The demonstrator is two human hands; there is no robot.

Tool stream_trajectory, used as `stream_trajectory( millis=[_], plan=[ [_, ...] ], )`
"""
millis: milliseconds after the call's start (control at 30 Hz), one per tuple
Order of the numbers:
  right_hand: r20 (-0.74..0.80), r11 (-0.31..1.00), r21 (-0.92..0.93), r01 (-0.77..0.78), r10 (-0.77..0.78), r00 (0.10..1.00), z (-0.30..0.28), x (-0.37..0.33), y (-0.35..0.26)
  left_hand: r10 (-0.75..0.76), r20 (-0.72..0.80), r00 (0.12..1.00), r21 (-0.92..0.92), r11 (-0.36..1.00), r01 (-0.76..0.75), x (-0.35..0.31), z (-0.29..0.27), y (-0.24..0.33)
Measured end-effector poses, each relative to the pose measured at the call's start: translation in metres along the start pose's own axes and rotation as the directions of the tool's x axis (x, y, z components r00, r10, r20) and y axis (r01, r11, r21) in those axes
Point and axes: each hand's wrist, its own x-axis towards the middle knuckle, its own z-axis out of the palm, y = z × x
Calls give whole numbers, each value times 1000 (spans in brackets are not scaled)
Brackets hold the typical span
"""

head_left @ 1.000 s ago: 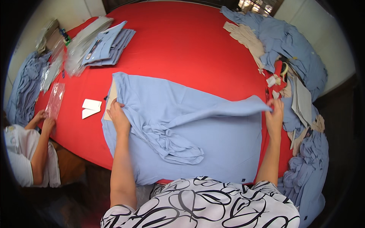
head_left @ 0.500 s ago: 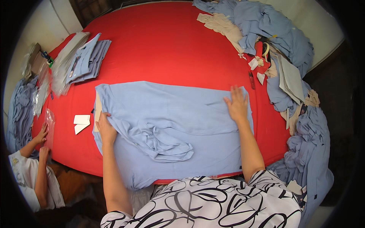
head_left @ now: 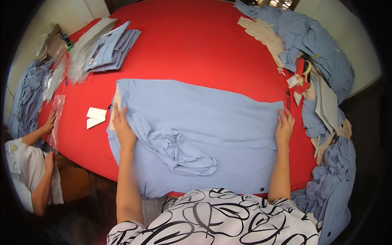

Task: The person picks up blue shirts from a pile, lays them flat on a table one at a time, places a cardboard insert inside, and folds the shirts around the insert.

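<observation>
One light blue garment [head_left: 220,108] lay mid-frame on the red table [head_left: 183,41], its long axis running left to right, its upper edge sloping down rightward; one crumpled length of its cloth pointed to the lower right. The left hand [head_left: 123,125], opened, rested on its left edge beside one beige board [head_left: 117,97]. The right hand [head_left: 284,127] bent its fingers at the right edge; whether it pinched cloth could not be told. Two white cards [head_left: 96,113] lay centre left. The right corner, lifted a second earlier, now lay flat.
</observation>
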Motion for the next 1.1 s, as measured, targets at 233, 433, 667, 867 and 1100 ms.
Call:
stream_trajectory(
  millis=[233, 433, 667, 867, 1100],
  plan=[
    [244, 987, -157, -46, 84, 966, 6, 51, 21, -59, 151, 987, 138, 990, 38, -6, 1, -17],
    [86, 954, -296, -54, 83, 993, 23, 72, -75, -85, 70, 994, 76, 994, 79, -8, -1, -16],
    [229, 671, 559, 488, -690, 686, 144, 80, -345, -50, 75, 996, 54, 997, 46, -3, -11, -6],
    [395, 707, 581, 403, -678, 620, 218, 99, -479, -79, 78, 994, 25, 997, 78, -2, -4, -11],
    [528, 695, 701, 159, -656, 539, 246, 115, -538, -89, 76, 993, 33, 996, 87, -6, -6, -13]
  ],
)
